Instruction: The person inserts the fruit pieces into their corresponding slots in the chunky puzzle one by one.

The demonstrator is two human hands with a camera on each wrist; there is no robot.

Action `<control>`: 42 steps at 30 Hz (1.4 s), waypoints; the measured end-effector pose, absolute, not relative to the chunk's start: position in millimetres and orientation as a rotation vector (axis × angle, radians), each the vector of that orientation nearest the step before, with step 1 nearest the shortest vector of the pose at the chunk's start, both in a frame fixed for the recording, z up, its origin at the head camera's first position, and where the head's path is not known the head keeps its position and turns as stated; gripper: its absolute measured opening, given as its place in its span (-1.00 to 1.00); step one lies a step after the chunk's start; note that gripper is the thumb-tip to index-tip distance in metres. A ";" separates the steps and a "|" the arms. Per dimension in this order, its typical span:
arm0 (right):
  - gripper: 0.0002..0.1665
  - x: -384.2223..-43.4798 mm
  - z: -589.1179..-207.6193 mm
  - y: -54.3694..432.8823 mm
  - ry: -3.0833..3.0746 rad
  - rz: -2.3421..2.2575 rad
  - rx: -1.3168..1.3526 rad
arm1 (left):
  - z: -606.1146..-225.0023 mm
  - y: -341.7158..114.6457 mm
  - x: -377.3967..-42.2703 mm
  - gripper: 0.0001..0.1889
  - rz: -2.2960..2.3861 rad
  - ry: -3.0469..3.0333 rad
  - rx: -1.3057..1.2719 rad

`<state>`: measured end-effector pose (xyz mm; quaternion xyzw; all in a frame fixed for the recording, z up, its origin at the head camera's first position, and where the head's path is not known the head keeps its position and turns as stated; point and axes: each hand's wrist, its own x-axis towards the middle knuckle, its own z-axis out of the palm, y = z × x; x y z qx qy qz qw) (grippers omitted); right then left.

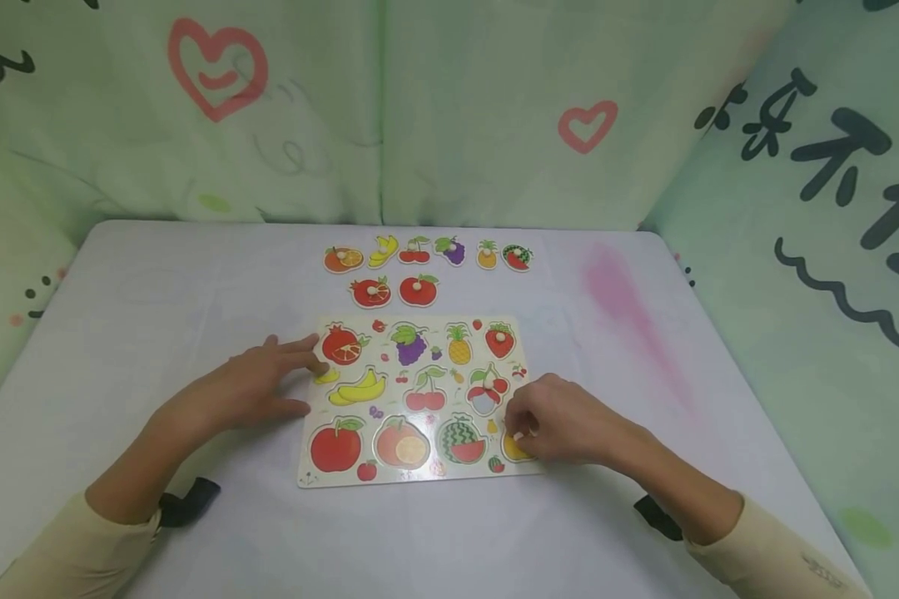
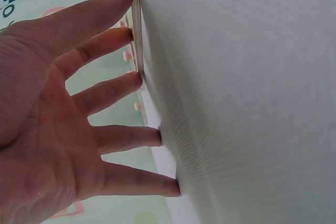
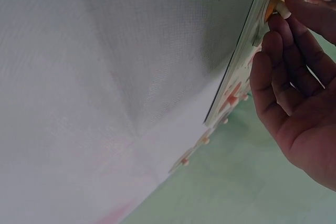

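A fruit peg-puzzle board (image 1: 389, 374) lies flat on the white-covered table. At its lower right corner my right hand (image 1: 562, 420) pinches the pale knob (image 3: 283, 10) of a yellow fruit puzzle piece (image 1: 515, 448), which overlaps the board there and is partly covered by the fingers. My left hand (image 1: 258, 387) rests at the board's left side, fingers spread and mostly straight. In the left wrist view, the thumb and nearby fingertips touch the board's edge (image 2: 135, 19). A strawberry piece (image 1: 499, 339) with a knob sits in the upper right of the board.
Behind the board, loose knobbed pieces lie in two rows, among them an orange (image 1: 342, 259), bananas (image 1: 383, 250), grapes (image 1: 450, 249), a watermelon (image 1: 517, 257), a pomegranate (image 1: 370, 292) and an apple (image 1: 418, 290). Green printed curtains (image 1: 449, 108) hang around the table.
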<state>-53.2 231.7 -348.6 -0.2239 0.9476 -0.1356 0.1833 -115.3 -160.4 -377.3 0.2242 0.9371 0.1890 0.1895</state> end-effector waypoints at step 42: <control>-0.84 -53.3 -345.0 231.5 2.695 -0.361 -0.496 | -378.0 -161.4 -117.3 -0.43 0.534 2.618 0.614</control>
